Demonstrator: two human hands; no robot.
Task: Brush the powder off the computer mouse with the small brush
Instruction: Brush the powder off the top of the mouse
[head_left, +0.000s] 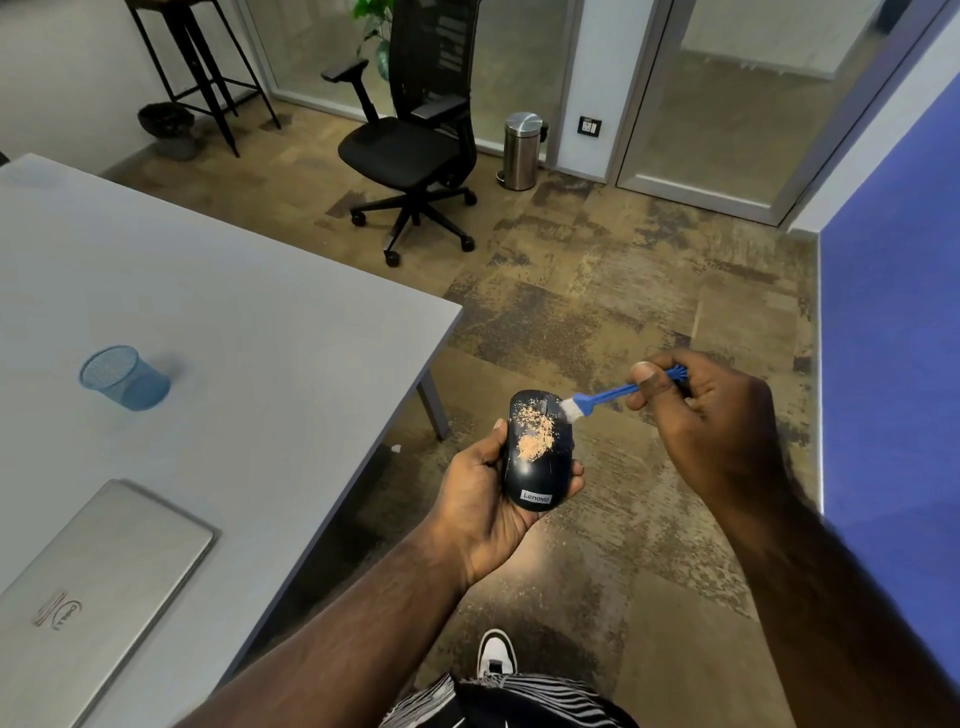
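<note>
Now, left hand (488, 499): we grip the mouse (537, 452), hiding its underside.
Right hand (711, 410): we pinch the brush (597, 397), handle end covered.

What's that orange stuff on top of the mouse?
Tan powder lies scattered on top of the black mouse. The brush bristles touch its front edge. The left hand covers the mouse's underside, so that stays hidden.

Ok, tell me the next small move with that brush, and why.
Probably sweep the brush down across the mouse: its bristles sit at the upper right edge, and the tan powder still covers the middle. The left hand holds the mouse over the floor.
</note>
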